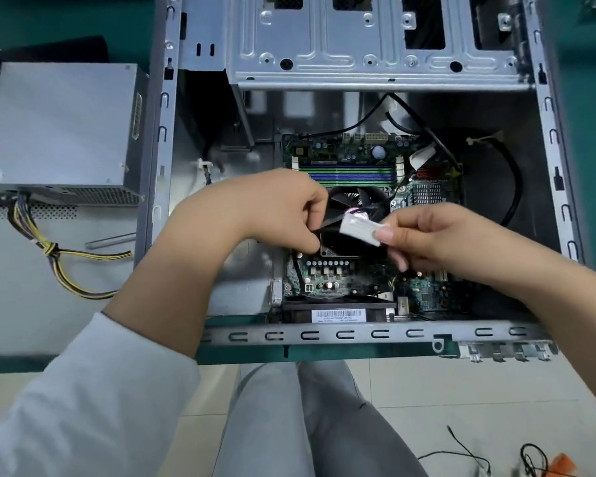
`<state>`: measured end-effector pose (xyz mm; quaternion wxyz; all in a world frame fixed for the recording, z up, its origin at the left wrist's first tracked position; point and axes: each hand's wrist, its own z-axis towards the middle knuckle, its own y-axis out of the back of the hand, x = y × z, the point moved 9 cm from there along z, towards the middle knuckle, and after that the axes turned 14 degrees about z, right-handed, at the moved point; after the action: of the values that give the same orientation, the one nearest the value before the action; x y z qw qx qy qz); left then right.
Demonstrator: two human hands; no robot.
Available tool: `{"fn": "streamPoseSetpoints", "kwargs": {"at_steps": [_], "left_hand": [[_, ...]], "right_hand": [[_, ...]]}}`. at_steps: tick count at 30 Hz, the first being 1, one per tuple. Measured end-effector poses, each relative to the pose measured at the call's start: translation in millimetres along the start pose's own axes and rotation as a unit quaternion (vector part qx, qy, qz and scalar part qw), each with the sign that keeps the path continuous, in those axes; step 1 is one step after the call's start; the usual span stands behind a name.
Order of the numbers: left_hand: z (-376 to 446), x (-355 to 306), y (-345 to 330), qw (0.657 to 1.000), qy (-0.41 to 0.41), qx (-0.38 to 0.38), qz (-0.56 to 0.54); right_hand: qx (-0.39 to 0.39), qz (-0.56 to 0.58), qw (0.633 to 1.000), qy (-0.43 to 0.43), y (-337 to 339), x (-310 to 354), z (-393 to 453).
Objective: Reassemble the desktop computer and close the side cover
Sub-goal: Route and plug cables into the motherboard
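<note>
Computer case [355, 333]: bare sheet metal, dull grey, stamped and slotted. Drive cage [358, 46]: same metal, brighter, ribbed. Power supply [62, 125]: matt grey metal, perforated side. Motherboard [341, 273]: green glossy board. Cooler fan [369, 201]: black plastic, slight sheen. Connector [360, 229]: white plastic, smooth. Desk [83, 22]: matt green covering. Sleeve [83, 401]: pale woven cloth.
</note>
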<state>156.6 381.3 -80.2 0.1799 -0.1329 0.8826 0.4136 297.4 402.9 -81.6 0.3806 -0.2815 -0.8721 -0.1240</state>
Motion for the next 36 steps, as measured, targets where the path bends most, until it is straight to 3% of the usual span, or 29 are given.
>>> {"fn": "streamPoseSetpoints", "kwargs": {"at_steps": [4, 8, 13, 20, 28, 36], "left_hand": [[3.5, 10.3, -3.0, 0.999, 0.035, 0.016, -0.011], [5.6, 23.7, -2.8, 0.996, 0.083, 0.012, 0.011], [8.3, 22.3, -4.2, 0.996, 0.087, 0.017, 0.03], [8.5, 21.9, -4.3, 0.995, 0.089, 0.016, 0.031], [6.1, 19.9, -3.1, 0.995, 0.093, 0.017, 0.042], [7.5, 18.3, -5.4, 0.996, 0.082, 0.026, 0.03]], "right_hand": [[-0.043, -0.075, 0.996, -0.023, 20.8, -10.3, -7.4], [-0.05, -0.197, 0.973, -0.106, 28.6, -35.2, -12.3], [-0.062, -0.274, 0.949, -0.141, 26.0, -42.9, -9.4], [-0.094, -0.394, 0.913, -0.053, 26.3, -20.3, 1.1], [0.031, -0.497, 0.866, -0.043, 10.4, -18.1, 3.9], [0.024, -0.516, 0.856, -0.008, 8.5, -22.0, 4.4]]}}
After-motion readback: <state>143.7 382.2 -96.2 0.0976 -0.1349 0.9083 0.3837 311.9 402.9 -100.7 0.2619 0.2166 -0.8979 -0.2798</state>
